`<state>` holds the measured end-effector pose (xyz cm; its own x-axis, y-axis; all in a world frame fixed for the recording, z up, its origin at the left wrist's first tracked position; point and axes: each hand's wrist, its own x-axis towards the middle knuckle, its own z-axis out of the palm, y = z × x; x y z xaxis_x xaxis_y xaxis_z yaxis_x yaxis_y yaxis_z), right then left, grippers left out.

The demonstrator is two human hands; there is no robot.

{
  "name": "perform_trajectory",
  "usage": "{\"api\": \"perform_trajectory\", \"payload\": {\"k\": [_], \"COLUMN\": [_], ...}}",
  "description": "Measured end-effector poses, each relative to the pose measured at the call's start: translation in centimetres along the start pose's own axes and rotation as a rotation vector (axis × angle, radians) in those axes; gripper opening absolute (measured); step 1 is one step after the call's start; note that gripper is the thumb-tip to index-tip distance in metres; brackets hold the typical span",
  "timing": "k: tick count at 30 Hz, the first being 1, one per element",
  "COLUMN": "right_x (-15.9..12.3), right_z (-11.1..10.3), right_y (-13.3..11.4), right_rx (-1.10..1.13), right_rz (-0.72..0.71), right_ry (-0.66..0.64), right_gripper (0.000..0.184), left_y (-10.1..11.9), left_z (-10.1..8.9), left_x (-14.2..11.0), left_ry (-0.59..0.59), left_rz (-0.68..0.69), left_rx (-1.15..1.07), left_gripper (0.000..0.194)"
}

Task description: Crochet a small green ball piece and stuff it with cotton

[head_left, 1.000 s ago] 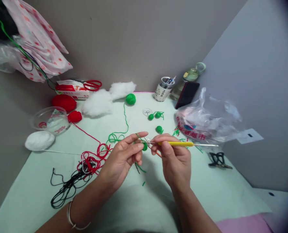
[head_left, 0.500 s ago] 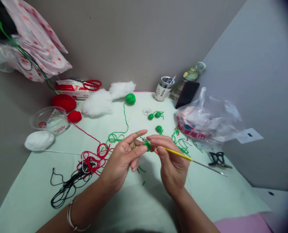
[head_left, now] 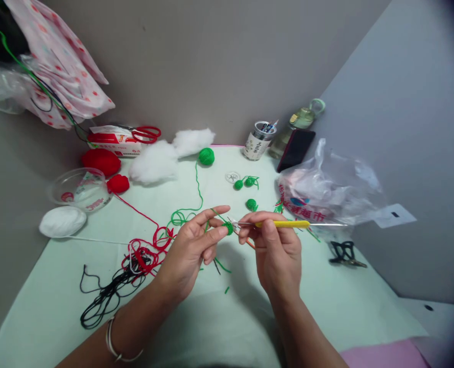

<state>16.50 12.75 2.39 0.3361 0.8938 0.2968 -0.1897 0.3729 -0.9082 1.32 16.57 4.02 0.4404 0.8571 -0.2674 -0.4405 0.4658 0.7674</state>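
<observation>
Between thumb and fingers, my left hand (head_left: 196,243) pinches a small green crochet piece (head_left: 229,228). Green yarn runs over its raised index finger. My right hand (head_left: 275,250) grips a crochet hook by its yellow handle (head_left: 288,224), and the hook's metal tip meets the green piece. A thin orange item (head_left: 249,244) shows just under the right fingers; its kind is hard to make out. Beyond the hands lie small green crocheted balls (head_left: 252,205) with loose tails. The green yarn ball (head_left: 206,156) sits at the back, its strand trailing towards my left hand.
Left: tangled red yarn (head_left: 146,253), black cord (head_left: 108,299), a white yarn ball (head_left: 63,222), a clear plastic tub (head_left: 79,191) and white stuffing (head_left: 153,163). Red-handled scissors (head_left: 146,134) rest on a box. Right: a pen can (head_left: 259,142), phone (head_left: 296,149), plastic bag (head_left: 326,189) and black hair clip (head_left: 345,254).
The hook has swung from slanting down at the right to nearly level. My right hand has shifted its grip on the handle, and the green piece has moved slightly left.
</observation>
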Motion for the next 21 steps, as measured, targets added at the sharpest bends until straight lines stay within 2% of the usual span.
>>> {"api": "perform_trajectory", "payload": {"k": [4,10,14,21], "right_x": [-0.04,-0.42,-0.49,-0.54], "right_z": [0.06,0.07,-0.05,0.01], "right_y": [-0.03,-0.32,-0.43,-0.35], "right_rx": [-0.041,-0.209,-0.148,-0.130], "right_rz": [-0.041,-0.224,-0.197,-0.157], "right_ry": [0.017,0.083,0.038,0.025], "right_gripper": [0.021,0.020,0.022,0.022], "left_y": [-0.06,-0.14,-0.13,-0.10], "left_z": [-0.11,-0.14,-0.08,0.12], "left_x": [-0.07,-0.17,-0.12,-0.13], "left_ry": [-0.011,-0.036,-0.030,-0.035], "left_rz": [0.006,0.012,0.006,-0.009], "left_rx": [0.011,0.025,0.022,0.024], "left_gripper": [0.033,0.027,0.025,0.011]}}
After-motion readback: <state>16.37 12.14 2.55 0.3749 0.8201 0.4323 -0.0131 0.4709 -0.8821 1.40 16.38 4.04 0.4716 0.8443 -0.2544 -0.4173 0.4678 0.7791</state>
